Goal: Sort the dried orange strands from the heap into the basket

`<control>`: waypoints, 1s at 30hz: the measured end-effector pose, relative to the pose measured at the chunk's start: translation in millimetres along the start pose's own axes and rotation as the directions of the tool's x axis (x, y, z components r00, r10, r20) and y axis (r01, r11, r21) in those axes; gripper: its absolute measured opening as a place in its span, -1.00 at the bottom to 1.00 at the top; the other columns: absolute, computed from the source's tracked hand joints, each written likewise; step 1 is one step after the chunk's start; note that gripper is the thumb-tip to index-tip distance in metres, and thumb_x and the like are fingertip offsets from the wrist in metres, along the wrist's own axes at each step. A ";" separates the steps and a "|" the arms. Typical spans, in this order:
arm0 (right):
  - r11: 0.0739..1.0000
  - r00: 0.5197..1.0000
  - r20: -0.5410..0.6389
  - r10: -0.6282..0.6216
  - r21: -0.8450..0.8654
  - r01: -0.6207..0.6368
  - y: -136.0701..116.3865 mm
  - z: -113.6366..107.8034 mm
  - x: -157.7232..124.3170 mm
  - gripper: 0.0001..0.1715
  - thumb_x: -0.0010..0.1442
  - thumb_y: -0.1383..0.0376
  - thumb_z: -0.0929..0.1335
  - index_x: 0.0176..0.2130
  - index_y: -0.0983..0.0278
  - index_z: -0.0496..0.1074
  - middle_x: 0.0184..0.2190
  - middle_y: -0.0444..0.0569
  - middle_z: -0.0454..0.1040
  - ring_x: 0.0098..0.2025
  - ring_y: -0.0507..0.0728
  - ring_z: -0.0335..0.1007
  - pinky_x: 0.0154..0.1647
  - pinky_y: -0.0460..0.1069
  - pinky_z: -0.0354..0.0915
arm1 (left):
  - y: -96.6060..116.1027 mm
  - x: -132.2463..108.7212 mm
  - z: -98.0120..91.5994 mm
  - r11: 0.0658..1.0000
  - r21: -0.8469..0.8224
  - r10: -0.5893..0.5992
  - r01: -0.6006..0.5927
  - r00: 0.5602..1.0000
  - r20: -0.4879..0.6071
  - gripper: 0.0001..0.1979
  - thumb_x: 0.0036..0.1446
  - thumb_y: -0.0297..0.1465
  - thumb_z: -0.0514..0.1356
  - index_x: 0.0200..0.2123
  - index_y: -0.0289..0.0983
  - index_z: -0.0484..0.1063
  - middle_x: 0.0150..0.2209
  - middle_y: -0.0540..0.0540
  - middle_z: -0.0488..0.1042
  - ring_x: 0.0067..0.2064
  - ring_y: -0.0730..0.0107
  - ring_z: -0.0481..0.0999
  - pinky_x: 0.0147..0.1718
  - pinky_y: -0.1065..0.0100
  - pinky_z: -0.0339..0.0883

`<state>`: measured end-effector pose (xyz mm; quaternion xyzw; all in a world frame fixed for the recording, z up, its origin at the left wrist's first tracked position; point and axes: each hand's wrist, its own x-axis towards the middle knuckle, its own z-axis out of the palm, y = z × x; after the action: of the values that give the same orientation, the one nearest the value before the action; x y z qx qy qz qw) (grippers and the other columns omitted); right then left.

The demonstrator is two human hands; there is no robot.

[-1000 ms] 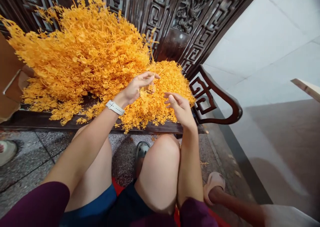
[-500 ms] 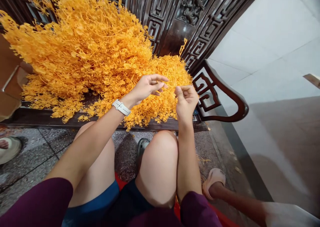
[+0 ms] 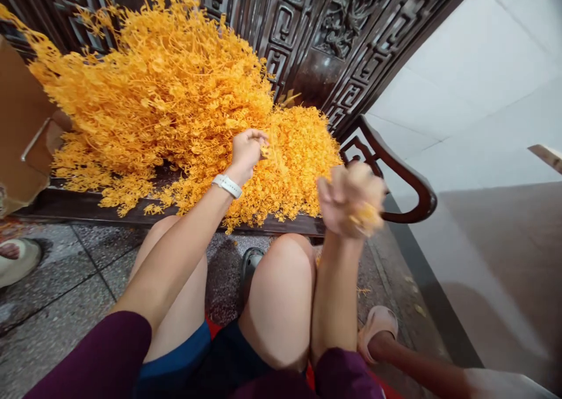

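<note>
A large heap of yellow artificial flower sprigs (image 3: 175,100) covers much of the dark wooden bench (image 3: 281,224). My left hand (image 3: 246,153), with a white watch band (image 3: 227,185) at its wrist, is over the front right of the heap. Its fingers are curled closed, and a bit of yellow sprig shows between them. Farther right, my right hand (image 3: 349,197) is raised above the bench's right end and smeared by motion. It looks curled, with a blurred yellow sprig (image 3: 366,219) showing at its lower side.
A carved bench back (image 3: 322,65) rises behind the heap, with a curved armrest (image 3: 421,203) at the right. A cardboard box (image 3: 21,124) stands at the left. Another person's leg and pink clog (image 3: 377,329) are at lower right; another foot (image 3: 20,261) shows at left.
My right hand has swung right and toward me, away from the upright stem it pinched. My left hand has drawn back slightly to the left, its loose fingers now closed.
</note>
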<state>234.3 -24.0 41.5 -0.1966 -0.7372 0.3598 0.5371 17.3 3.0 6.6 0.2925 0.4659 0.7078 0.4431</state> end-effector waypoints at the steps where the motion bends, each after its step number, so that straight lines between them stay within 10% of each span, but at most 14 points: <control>1: 1.000 1.000 -0.018 0.009 0.022 -0.009 -1.4 -11.2 -1.8 -0.45 0.09 -0.36 0.42 -0.41 0.00 0.46 -0.48 -0.06 0.17 -0.48 0.15 0.16 -0.54 0.09 0.19 | 3.8 3.8 -6.4 0.999 -0.014 -0.037 0.037 0.999 -0.008 -0.82 0.22 -0.61 0.10 -0.33 -0.25 0.41 -0.32 -0.06 0.52 -0.46 0.56 0.43 -0.43 0.40 0.44; 6: 0.952 0.956 -0.155 0.250 0.217 -0.214 9.1 -25.9 -3.3 -0.53 0.22 -0.25 0.37 -0.20 0.01 0.58 -0.38 0.01 0.40 -0.39 0.17 0.28 -0.48 0.09 0.29 | 22.6 3.2 -25.8 1.000 -0.027 0.020 -0.016 0.989 0.147 -0.92 0.30 -0.47 0.21 -0.16 -0.23 0.47 -0.24 -0.08 0.57 -0.41 0.55 0.52 -0.33 0.38 0.53; 11: 0.783 0.772 -0.178 0.610 0.285 -0.553 17.4 2.9 -5.7 -0.62 0.11 0.14 0.53 -0.07 0.16 0.55 -0.23 -0.05 0.49 -0.35 0.04 0.31 -0.38 -0.03 0.30 | 16.7 -4.0 -17.7 0.998 0.010 0.052 -0.055 0.983 0.177 -0.91 0.33 -0.40 0.24 -0.11 -0.21 0.50 -0.33 -0.07 0.57 -0.38 0.48 0.57 -0.33 0.38 0.55; 15: 0.940 0.887 -0.336 0.316 -0.018 -0.342 11.8 9.9 -10.0 -0.59 0.19 0.07 0.52 0.00 0.12 0.52 -0.19 -0.07 0.47 -0.26 0.05 0.38 -0.31 -0.03 0.34 | 8.8 -9.5 -9.2 0.994 0.036 0.087 -0.100 0.961 0.263 -0.94 0.31 -0.38 0.29 -0.17 -0.23 0.51 -0.37 -0.06 0.56 -0.43 0.50 0.55 -0.41 0.42 0.53; 18: 0.934 0.945 -0.201 0.259 -0.199 -0.298 8.6 9.9 -14.1 -0.50 0.25 -0.06 0.49 0.06 0.11 0.49 -0.28 -0.08 0.47 -0.32 0.08 0.41 -0.33 0.01 0.36 | 5.5 -15.7 -5.0 0.989 0.061 0.105 -0.132 0.939 0.329 -0.93 0.29 -0.38 0.31 -0.20 -0.25 0.52 -0.39 -0.04 0.54 -0.44 0.53 0.53 -0.44 0.47 0.52; 23: 0.924 0.930 0.047 0.365 -0.137 -0.356 7.0 10.7 -23.7 -0.31 0.35 -0.29 0.28 0.17 0.09 0.45 -0.38 -0.07 0.49 -0.46 0.09 0.41 -0.47 0.02 0.27 | -2.1 -20.8 1.3 0.976 0.109 0.145 -0.190 0.933 0.328 -0.92 0.28 -0.39 0.32 -0.22 -0.29 0.53 -0.38 -0.04 0.51 -0.42 0.53 0.52 -0.46 0.49 0.51; 30: 0.918 0.920 -0.095 0.379 -0.086 -0.387 10.8 16.6 -22.2 -0.56 0.33 -0.10 0.43 0.02 0.12 0.45 -0.47 -0.15 0.45 -0.53 0.04 0.36 -0.52 -0.03 0.26 | -7.7 -22.1 0.3 0.823 0.239 0.338 -0.515 0.783 0.523 -0.64 0.33 -0.07 0.28 -0.20 -0.28 0.60 -0.28 -0.10 0.49 -0.28 0.40 0.53 -0.24 0.29 0.53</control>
<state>225.5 -37.2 16.3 -0.3784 -0.6809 0.4115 0.4731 30.0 -15.4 -0.3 0.6282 0.3922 0.6004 0.3017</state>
